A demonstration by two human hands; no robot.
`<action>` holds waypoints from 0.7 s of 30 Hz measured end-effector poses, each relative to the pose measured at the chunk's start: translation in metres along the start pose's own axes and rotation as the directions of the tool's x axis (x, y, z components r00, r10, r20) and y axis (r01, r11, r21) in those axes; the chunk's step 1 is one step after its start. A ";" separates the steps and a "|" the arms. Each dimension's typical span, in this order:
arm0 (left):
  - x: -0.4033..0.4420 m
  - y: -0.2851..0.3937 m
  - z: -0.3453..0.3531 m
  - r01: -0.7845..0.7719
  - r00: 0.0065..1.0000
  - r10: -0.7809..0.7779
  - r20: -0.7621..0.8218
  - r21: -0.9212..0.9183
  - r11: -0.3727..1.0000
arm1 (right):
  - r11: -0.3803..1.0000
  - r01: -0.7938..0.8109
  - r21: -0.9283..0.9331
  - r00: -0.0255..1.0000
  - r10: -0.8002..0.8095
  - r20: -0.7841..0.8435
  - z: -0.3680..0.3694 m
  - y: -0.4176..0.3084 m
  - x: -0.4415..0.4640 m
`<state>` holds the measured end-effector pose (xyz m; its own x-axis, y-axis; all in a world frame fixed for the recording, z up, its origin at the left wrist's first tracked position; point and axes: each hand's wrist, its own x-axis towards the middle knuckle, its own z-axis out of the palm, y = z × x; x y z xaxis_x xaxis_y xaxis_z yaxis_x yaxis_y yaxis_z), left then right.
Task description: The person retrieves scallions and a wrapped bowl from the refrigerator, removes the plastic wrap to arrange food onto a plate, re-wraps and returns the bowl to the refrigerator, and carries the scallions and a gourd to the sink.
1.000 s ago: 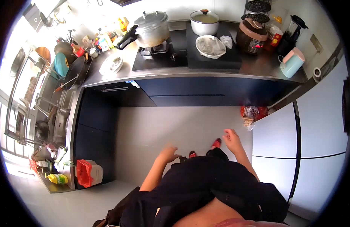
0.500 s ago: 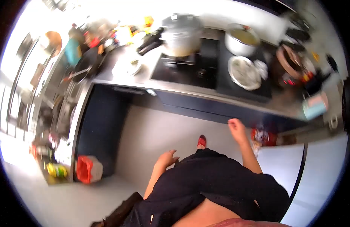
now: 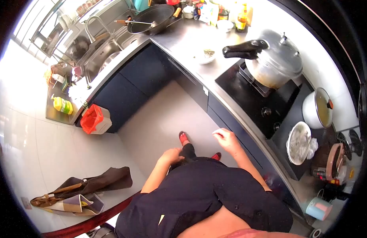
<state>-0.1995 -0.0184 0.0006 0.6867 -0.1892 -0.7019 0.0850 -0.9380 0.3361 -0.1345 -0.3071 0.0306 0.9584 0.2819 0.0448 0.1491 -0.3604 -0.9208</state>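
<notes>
My left hand (image 3: 172, 155) hangs low beside the front of my dark clothes, holding nothing that I can see, its fingers loosely stretched. Out in front of my body is my right hand (image 3: 227, 141), fingers loosely bent and slightly apart, with nothing visible in it. It is nearest to the dark cabinet fronts (image 3: 231, 127) under the counter and touches nothing. Beyond it, a large pressure cooker (image 3: 276, 59) with a black handle sits on the black gas stove (image 3: 257, 105). A small white dish (image 3: 205, 56) with some food lies on the steel counter (image 3: 183, 39).
At left are a sink (image 3: 104, 59), a wok (image 3: 155, 20) and a bin with a red liner (image 3: 96, 119). A white pot (image 3: 318, 108) and a covered bowl (image 3: 298, 142) stand right of the stove. Aprons (image 3: 88, 186) hang on the left wall.
My view has turned left, bringing the sink, tap and hanging aprons into clearer sight. The stove and pots have shifted right in view. Both hands remain low, without any visible object.
</notes>
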 end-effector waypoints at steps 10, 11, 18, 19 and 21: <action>0.077 -0.079 -0.119 -0.014 0.985 0.021 -0.173 0.042 0.999 | 0.942 -0.218 0.255 0.976 0.208 0.065 0.054 0.009 0.141; 0.086 -0.088 -0.134 -0.013 0.979 0.021 -0.204 0.038 0.999 | 0.948 -0.212 0.237 0.977 0.210 0.033 0.054 0.014 0.159; 0.131 -0.126 -0.220 -0.101 0.972 0.095 -0.214 -0.015 0.995 | 0.757 -0.257 0.601 0.865 0.458 -0.207 0.041 0.048 0.268; 0.138 -0.126 -0.229 -0.111 0.978 0.106 -0.180 -0.015 0.994 | 0.756 -0.266 0.598 0.845 0.481 -0.233 0.039 0.044 0.277; 0.160 -0.129 -0.239 -0.187 0.973 0.181 -0.142 -0.028 0.982 | 0.700 -0.219 0.680 0.813 0.516 -0.270 0.036 0.039 0.295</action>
<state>0.0721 0.1418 -0.0044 0.7862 -0.3126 -0.5331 -0.0244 -0.8777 0.4786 0.1450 -0.2064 -0.0060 0.9218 -0.1965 -0.3342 -0.2707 0.2907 -0.9177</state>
